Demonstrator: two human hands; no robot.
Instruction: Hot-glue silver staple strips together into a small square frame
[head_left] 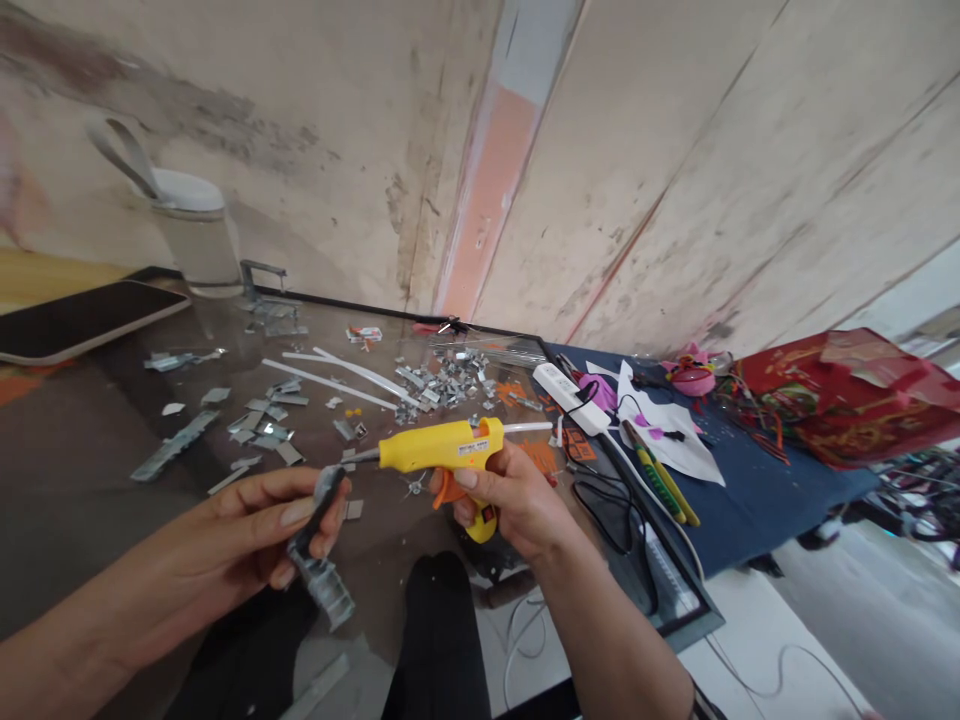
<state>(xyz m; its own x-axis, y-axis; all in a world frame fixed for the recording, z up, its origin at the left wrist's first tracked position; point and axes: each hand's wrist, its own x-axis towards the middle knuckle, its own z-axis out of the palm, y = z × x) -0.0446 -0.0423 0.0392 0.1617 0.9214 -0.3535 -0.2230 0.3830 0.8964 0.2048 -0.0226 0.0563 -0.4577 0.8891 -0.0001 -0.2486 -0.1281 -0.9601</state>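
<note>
My right hand (499,490) is wrapped around the handle of a yellow hot glue gun (439,447), fingers at its orange trigger (448,488). A white glue stick (529,427) pokes out of its back end. The metal nozzle points left and meets or nearly meets the top of a dark, curved strip with grey ribbed segments (324,590). That strip is pinched in my left hand (292,525), between thumb and fingers, and hangs downward. What the strip is exactly I cannot make out. Several small silvery pieces (270,410) lie on the glass tabletop beyond my hands.
White glue sticks (341,378) lie near a heap of shiny scraps (446,380). At the left are a phone (90,315) and a lidded cup (196,235). To the right stand a power strip (571,397), pliers (660,475), black cable (600,520) and a red bag (855,395).
</note>
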